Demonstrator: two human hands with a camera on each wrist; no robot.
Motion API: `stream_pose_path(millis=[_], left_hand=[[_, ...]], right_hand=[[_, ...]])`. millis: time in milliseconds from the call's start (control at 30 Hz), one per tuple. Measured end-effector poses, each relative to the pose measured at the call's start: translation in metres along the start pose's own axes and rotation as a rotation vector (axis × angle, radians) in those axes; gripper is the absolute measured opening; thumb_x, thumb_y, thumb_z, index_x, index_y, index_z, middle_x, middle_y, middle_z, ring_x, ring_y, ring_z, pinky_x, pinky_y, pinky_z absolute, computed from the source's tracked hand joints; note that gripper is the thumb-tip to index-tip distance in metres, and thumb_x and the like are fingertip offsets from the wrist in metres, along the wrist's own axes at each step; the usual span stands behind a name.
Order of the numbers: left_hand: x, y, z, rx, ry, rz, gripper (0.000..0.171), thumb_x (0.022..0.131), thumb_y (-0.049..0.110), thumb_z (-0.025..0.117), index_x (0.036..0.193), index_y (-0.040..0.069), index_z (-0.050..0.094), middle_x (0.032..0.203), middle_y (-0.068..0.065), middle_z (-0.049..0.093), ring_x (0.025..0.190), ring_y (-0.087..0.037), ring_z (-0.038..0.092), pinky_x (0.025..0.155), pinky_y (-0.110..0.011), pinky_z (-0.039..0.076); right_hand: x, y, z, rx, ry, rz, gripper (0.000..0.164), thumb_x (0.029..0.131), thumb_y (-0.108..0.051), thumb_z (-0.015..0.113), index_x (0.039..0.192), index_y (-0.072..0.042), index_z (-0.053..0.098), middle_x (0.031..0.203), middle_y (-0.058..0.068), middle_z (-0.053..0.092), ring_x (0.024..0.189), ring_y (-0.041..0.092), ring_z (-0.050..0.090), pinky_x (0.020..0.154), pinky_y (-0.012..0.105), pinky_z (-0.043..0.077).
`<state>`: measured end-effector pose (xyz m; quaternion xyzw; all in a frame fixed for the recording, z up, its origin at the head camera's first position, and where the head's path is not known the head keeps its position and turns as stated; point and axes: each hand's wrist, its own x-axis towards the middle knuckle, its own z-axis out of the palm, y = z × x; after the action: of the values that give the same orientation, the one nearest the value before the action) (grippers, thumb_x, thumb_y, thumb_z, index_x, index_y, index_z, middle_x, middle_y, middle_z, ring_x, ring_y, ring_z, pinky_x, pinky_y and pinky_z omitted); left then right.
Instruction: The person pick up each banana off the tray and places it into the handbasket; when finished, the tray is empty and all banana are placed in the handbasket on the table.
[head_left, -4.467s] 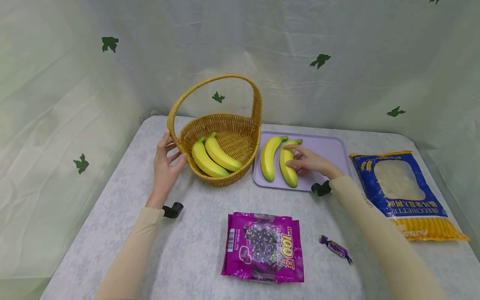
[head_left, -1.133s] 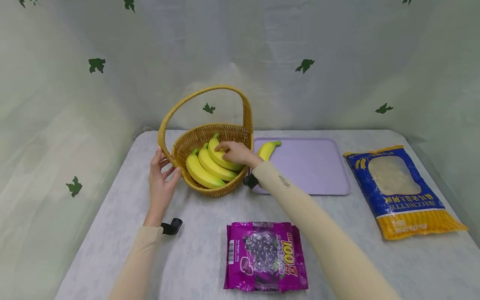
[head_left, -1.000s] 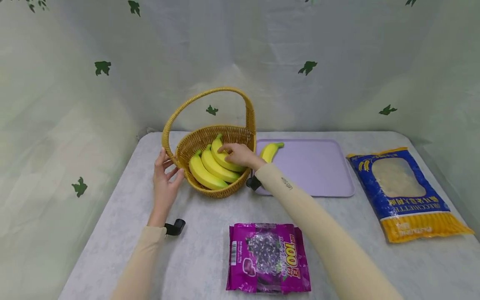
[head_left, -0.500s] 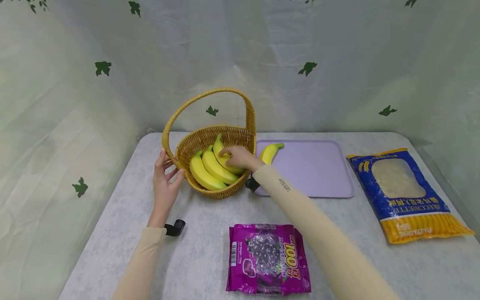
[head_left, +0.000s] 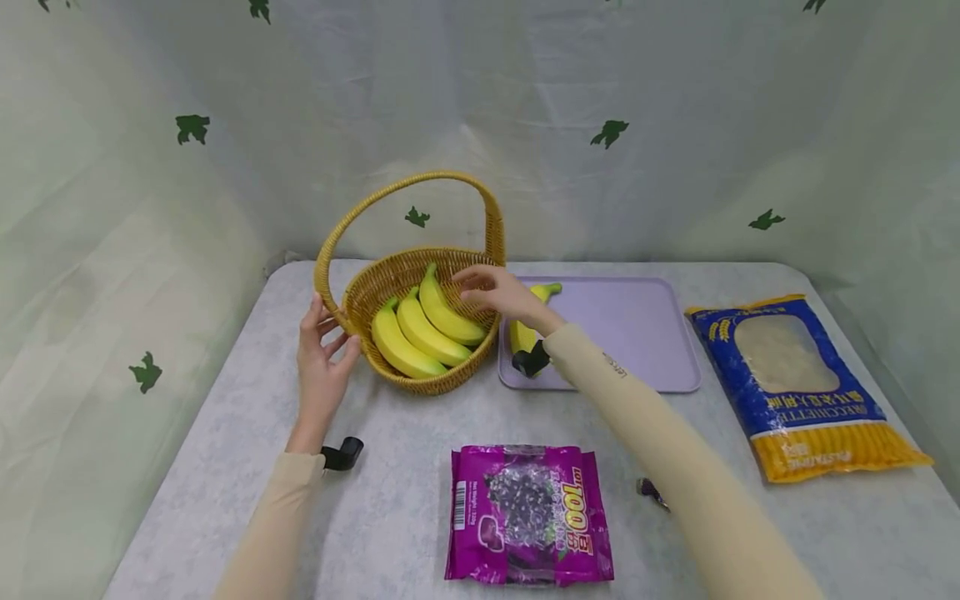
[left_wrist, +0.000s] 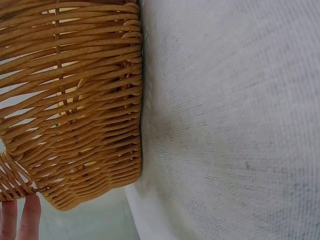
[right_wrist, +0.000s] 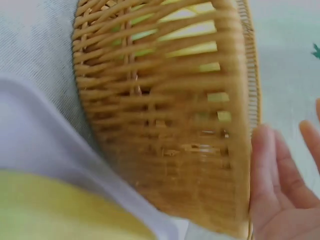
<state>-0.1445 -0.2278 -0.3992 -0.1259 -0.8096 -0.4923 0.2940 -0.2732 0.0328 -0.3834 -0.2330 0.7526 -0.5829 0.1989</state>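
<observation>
In the head view my left hand (head_left: 324,367) grips the wicker basket (head_left: 420,385) at its left side, where the handle meets the rim. Two fingertips (left_wrist: 29,215) of it show against the weave in the left wrist view. Three yellow bananas (head_left: 431,329) lie side by side inside the basket. Over the basket's right rim hovers my right hand (head_left: 506,296), its fingers loosely bent and holding nothing. Below its wrist another banana (head_left: 523,333), partly hidden, rests on the lilac tray (head_left: 622,333). The right wrist view has the right hand (right_wrist: 285,185) beside the basket's rim (right_wrist: 240,125).
A purple candy bag (head_left: 528,517) lies at the front middle. To its right is a small wrapped candy (head_left: 651,492), partly covered by the right sleeve. A blue and yellow pasta bag (head_left: 802,387) lies at the right, and a pale curtain (head_left: 675,183) hangs behind the table.
The right hand took a banana from the tray, laid it in the basket beside two others, then let go and drew back up and right. The left hand has stayed on the basket.
</observation>
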Motion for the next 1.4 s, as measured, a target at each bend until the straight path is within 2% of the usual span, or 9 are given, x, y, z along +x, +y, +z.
stream_pose_path(millis=[67,200,400,600,767,967,1200,1400], left_hand=[[0.0,0.0,0.0,0.003,-0.001,0.004,0.073,0.089,-0.013,0.054,0.149,0.01,0.017,0.127,-0.023,0.04,0.112,-0.044,0.047,0.092,-0.036,0.049],[0.0,0.0,0.0,0.005,-0.005,0.011,0.073,0.089,-0.013,0.054,0.149,0.009,0.017,0.127,-0.026,0.04,0.112,-0.043,0.047,0.092,-0.04,0.049],[0.0,0.0,0.001,-0.004,-0.003,0.006,0.072,0.089,-0.013,0.054,0.148,0.008,0.017,0.127,-0.031,0.038,0.113,-0.045,0.046,0.093,-0.038,0.049],[0.0,0.002,0.0,-0.007,0.001,-0.009,0.072,0.089,-0.013,0.053,0.148,0.007,0.017,0.129,-0.026,0.038,0.112,-0.046,0.046,0.092,-0.031,0.048],[0.0,0.001,0.0,-0.012,-0.001,-0.009,0.071,0.089,-0.013,0.053,0.147,0.006,0.016,0.129,-0.025,0.038,0.112,-0.047,0.046,0.092,-0.031,0.048],[0.0,0.002,0.001,-0.011,-0.003,-0.007,0.071,0.09,-0.013,0.054,0.146,0.006,0.016,0.129,-0.029,0.037,0.113,-0.047,0.045,0.093,-0.033,0.048],[-0.004,0.001,0.001,-0.001,0.001,-0.016,0.072,0.089,-0.014,0.054,0.147,0.006,0.017,0.127,-0.027,0.038,0.112,-0.044,0.046,0.093,-0.028,0.048],[-0.003,-0.001,0.001,-0.007,-0.006,0.014,0.072,0.089,-0.014,0.054,0.147,0.007,0.016,0.127,-0.032,0.037,0.113,-0.046,0.045,0.093,-0.027,0.047]], right_hand=[[-0.005,0.003,-0.008,0.076,0.002,-0.004,0.037,0.096,-0.009,0.057,0.131,0.0,0.053,0.125,0.021,0.053,0.115,0.038,0.05,0.094,0.048,0.047],[-0.017,0.011,-0.024,0.134,0.026,-0.012,0.037,0.096,-0.01,0.058,0.13,0.002,0.053,0.12,0.023,0.054,0.111,0.048,0.049,0.091,0.054,0.047],[-0.031,0.028,-0.044,0.181,0.09,0.014,0.04,0.096,-0.01,0.057,0.132,0.006,0.049,0.126,0.027,0.052,0.107,0.045,0.053,0.089,0.054,0.048],[-0.043,0.04,-0.059,0.162,0.165,0.067,0.041,0.096,-0.012,0.057,0.134,0.001,0.05,0.128,0.027,0.051,0.105,0.041,0.057,0.088,0.049,0.05],[-0.05,0.051,-0.067,0.118,0.187,0.112,0.041,0.096,-0.013,0.056,0.136,-0.003,0.049,0.122,0.024,0.055,0.104,0.041,0.057,0.089,0.052,0.049],[-0.057,0.059,-0.073,0.103,0.171,0.155,0.044,0.096,-0.011,0.055,0.139,-0.006,0.046,0.122,0.026,0.054,0.105,0.047,0.055,0.086,0.052,0.05],[-0.062,0.068,-0.07,0.073,0.075,0.22,0.048,0.098,-0.014,0.055,0.143,-0.01,0.04,0.119,0.029,0.054,0.098,0.042,0.06,0.082,0.048,0.053],[-0.062,0.069,-0.07,0.039,0.034,0.235,0.05,0.098,-0.014,0.055,0.145,-0.012,0.038,0.119,0.028,0.053,0.095,0.037,0.061,0.081,0.044,0.054]])
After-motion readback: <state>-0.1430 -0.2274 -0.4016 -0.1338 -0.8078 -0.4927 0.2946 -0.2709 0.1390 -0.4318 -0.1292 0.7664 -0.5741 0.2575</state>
